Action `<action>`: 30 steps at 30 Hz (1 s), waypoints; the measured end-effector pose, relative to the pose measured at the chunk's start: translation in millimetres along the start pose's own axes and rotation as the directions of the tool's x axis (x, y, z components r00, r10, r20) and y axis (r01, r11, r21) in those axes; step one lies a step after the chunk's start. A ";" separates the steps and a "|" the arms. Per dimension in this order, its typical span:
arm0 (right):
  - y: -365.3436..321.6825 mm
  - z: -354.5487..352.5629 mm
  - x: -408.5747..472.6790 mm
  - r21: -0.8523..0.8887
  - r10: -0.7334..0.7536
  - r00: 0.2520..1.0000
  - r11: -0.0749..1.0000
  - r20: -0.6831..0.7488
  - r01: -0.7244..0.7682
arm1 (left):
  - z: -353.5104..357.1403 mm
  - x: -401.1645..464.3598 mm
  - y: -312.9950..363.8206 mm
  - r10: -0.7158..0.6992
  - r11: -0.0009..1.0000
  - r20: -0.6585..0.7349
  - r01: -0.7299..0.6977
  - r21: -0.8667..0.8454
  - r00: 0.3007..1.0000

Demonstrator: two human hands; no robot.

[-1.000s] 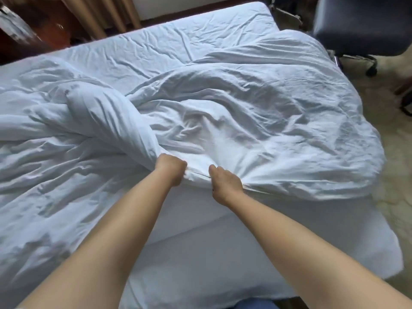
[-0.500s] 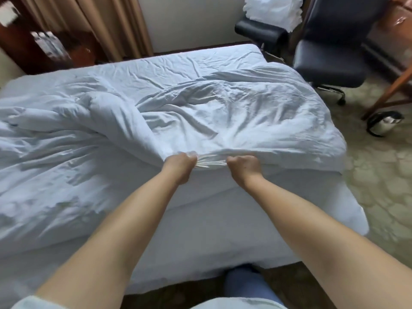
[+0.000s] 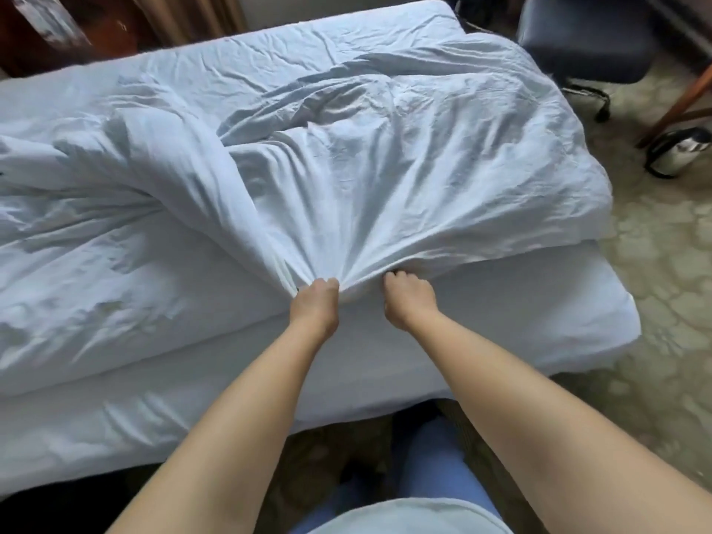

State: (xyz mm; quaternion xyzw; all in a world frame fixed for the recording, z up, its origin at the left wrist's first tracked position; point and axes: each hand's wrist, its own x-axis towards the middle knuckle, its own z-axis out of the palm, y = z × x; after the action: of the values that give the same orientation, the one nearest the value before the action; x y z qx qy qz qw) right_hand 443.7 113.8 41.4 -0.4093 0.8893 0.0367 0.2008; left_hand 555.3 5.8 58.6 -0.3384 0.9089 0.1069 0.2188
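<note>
Bed [image 3: 501, 321]: filled most of the frame, its long side running from left to right and nearest the viewer. The bare mattress side showed at lower centre and lower right.

Duvet [image 3: 385, 179]: white and heavily creased, it lay on top of the bed, reaching away from the hands toward the top of the frame. Its long axis followed the bed's, left to right. A thick rolled fold ran from the upper left down to the near edge at centre. To the right of that fold the cloth spread flatter as far as the bed's right end. Creases fanned out from the gripped point, which suggests the cloth was under tension there. The near edge was lifted slightly off the mattress.

Chair [image 3: 585, 36]: dark, at upper right, beyond the bed's far corner and well apart from the work.

Left hand [image 3: 314, 306]: at centre, clenched round a gathered bunch of the duvet's near edge, at the point where the creases met.

Right hand [image 3: 410, 298]: just beside the left hand, with a short gap between them. Its fingers curled over the same edge. Both hands were equally near the duvet, so any pull would probably run toward the bottom of the frame.

Kettle [image 3: 678, 152]: on the floor at the right edge of the frame.
</note>
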 end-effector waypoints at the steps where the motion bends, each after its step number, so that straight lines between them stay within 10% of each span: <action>1: -0.7 2.9 -1.7 -0.005 -0.017 0.991 1.000 0.130 0.018 | 6.7 0.6 -5.0 0.014 1.000 0.142 -0.013 -0.009 0.990; 4: -4.6 2.5 -6.4 -0.039 -0.069 0.967 0.996 0.246 0.081 | 12.7 -2.4 -20.3 0.039 0.998 0.409 -0.054 0.025 0.912; 16: -86.6 -27.2 6.0 0.025 -0.171 0.981 0.985 0.091 0.170 | -32.6 -5.8 -95.1 0.060 0.996 0.165 -0.071 0.059 0.984; 22: -116.3 -22.7 68.3 0.180 -0.149 0.984 0.975 0.099 0.130 | -56.4 55.3 -120.7 0.229 0.913 -0.007 -0.212 0.348 0.973; 30: -156.0 -0.3 175.2 0.491 -0.026 0.962 0.863 0.272 -0.115 | -100.6 171.1 -141.0 0.289 0.697 0.185 -0.338 0.633 0.939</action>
State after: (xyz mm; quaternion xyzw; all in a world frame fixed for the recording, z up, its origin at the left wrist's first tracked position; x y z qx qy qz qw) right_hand 457.1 -114.5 -10.6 -0.3133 0.8416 -0.1360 0.4185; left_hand 500.3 -231.4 60.3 -0.0762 0.9239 -0.1706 0.3340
